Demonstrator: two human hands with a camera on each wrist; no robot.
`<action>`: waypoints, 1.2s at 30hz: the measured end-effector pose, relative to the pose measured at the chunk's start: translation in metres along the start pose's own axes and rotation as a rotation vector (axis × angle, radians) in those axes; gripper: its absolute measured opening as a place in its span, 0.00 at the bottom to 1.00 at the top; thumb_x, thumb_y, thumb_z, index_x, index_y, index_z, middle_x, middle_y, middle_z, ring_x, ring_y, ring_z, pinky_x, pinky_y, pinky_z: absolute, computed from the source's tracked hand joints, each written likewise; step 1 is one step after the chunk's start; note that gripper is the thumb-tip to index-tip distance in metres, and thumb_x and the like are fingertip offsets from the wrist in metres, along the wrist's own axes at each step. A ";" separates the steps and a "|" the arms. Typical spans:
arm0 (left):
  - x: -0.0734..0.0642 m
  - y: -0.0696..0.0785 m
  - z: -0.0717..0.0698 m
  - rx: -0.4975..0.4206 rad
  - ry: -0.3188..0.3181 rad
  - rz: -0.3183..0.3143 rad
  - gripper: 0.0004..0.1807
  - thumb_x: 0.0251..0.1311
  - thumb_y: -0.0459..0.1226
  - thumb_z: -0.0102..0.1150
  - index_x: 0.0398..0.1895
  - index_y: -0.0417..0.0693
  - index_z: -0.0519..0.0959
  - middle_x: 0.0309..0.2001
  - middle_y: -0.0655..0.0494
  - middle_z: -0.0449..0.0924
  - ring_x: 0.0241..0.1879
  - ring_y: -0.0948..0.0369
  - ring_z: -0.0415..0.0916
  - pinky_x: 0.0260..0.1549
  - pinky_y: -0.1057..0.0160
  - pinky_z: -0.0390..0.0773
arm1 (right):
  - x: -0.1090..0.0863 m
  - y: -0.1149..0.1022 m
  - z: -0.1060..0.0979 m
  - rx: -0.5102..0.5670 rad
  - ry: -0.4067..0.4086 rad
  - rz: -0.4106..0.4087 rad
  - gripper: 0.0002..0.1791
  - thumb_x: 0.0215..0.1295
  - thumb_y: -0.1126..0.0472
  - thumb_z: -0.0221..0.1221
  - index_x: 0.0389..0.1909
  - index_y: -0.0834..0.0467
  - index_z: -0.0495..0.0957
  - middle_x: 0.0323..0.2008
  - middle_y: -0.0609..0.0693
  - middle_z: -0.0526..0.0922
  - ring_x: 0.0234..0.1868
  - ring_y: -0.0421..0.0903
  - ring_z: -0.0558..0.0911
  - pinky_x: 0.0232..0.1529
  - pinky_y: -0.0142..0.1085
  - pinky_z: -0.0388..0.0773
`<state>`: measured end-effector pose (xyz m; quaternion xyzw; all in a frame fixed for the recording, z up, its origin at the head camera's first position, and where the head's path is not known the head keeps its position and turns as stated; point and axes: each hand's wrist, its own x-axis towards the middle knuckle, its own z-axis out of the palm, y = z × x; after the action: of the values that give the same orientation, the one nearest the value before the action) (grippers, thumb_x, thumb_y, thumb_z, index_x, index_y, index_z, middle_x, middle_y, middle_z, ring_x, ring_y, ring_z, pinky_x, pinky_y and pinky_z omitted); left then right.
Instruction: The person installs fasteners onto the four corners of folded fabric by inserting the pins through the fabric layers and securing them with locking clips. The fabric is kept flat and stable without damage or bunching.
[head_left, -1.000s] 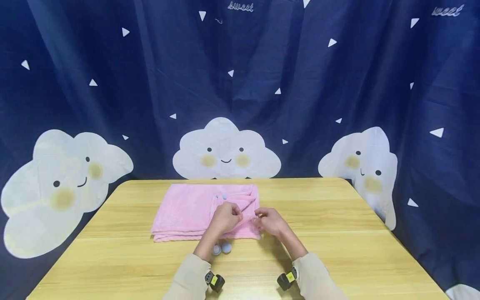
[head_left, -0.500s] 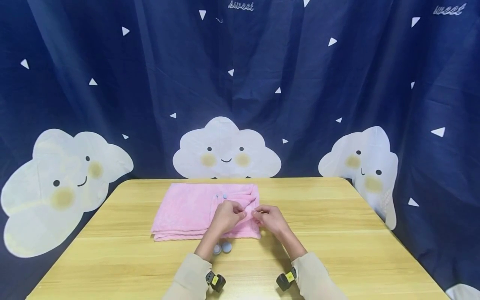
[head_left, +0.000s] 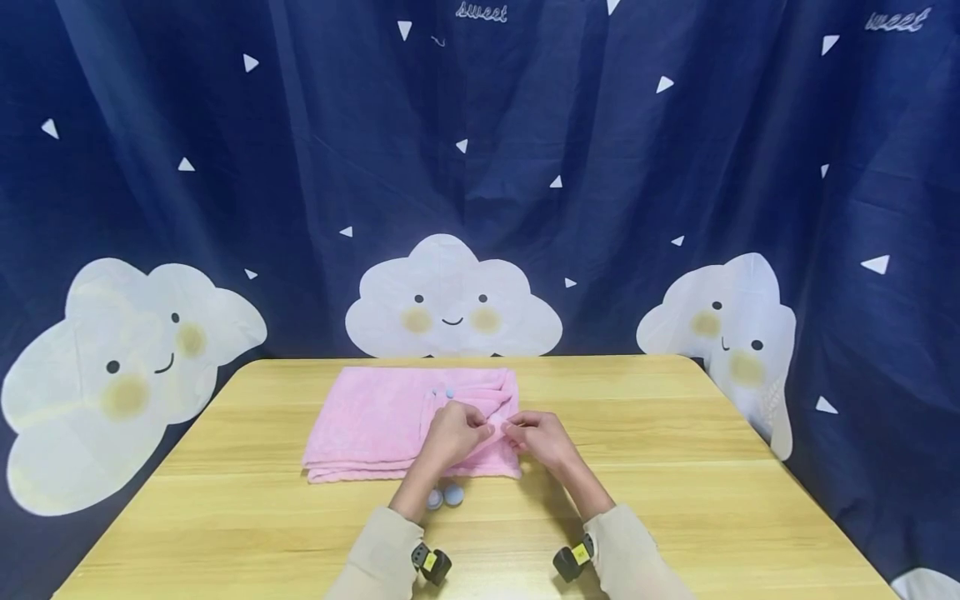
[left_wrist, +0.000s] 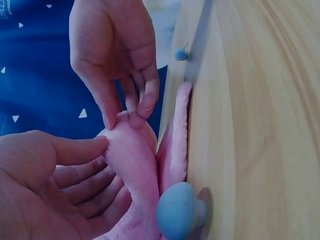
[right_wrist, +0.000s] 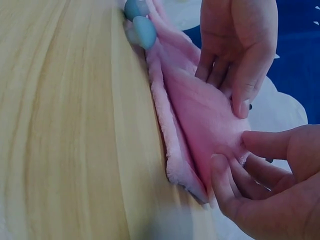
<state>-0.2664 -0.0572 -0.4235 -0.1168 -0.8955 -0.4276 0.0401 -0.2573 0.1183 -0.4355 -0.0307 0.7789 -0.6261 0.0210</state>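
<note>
A folded pink plush blanket (head_left: 375, 417) lies on the wooden table, its front right part turned up. My left hand (head_left: 452, 435) pinches the turned-up edge between thumb and fingers. Close beside it, my right hand (head_left: 543, 437) pinches the same edge from the right. In the left wrist view, the fabric (left_wrist: 132, 155) stands raised between both hands. A domed blue clip (left_wrist: 176, 211) sits near the blanket's front edge. Farther along, a small blue piece with a thin pin (left_wrist: 181, 53) stands on the table by the blanket's end.
Two blue domed pieces, one light-topped piece (head_left: 434, 499) and one plain piece (head_left: 453, 495), lie on the table in front of the blanket. A small blue piece (head_left: 450, 392) shows on the blanket's upper part. Behind the table (head_left: 675, 500) hangs a navy curtain (head_left: 600, 125).
Over the past second my hands have come closer together at the blanket's edge, the right one shifting slightly left and up. During the last half second they barely move.
</note>
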 end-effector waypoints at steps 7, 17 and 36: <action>0.000 0.000 -0.002 0.018 0.042 0.015 0.04 0.57 0.35 0.70 0.28 0.45 0.88 0.27 0.55 0.86 0.28 0.62 0.76 0.34 0.61 0.77 | -0.002 -0.010 -0.011 -0.042 0.065 0.018 0.12 0.70 0.67 0.58 0.46 0.73 0.81 0.32 0.63 0.84 0.31 0.48 0.83 0.37 0.42 0.84; 0.000 0.002 -0.004 0.013 0.041 0.005 0.03 0.57 0.35 0.70 0.29 0.45 0.88 0.27 0.54 0.87 0.28 0.61 0.77 0.36 0.59 0.78 | 0.002 -0.011 -0.044 -0.361 0.134 -0.001 0.09 0.67 0.64 0.61 0.32 0.67 0.81 0.20 0.56 0.82 0.21 0.43 0.77 0.26 0.33 0.74; -0.001 0.001 -0.005 -0.005 0.040 -0.001 0.03 0.57 0.35 0.70 0.29 0.44 0.88 0.27 0.54 0.86 0.28 0.61 0.77 0.35 0.59 0.78 | 0.003 0.008 -0.063 -0.779 0.014 0.183 0.22 0.63 0.53 0.68 0.12 0.58 0.76 0.06 0.44 0.67 0.10 0.39 0.64 0.17 0.30 0.63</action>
<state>-0.2656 -0.0605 -0.4193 -0.1079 -0.8935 -0.4320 0.0576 -0.2646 0.1809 -0.4298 0.0375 0.9577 -0.2794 0.0581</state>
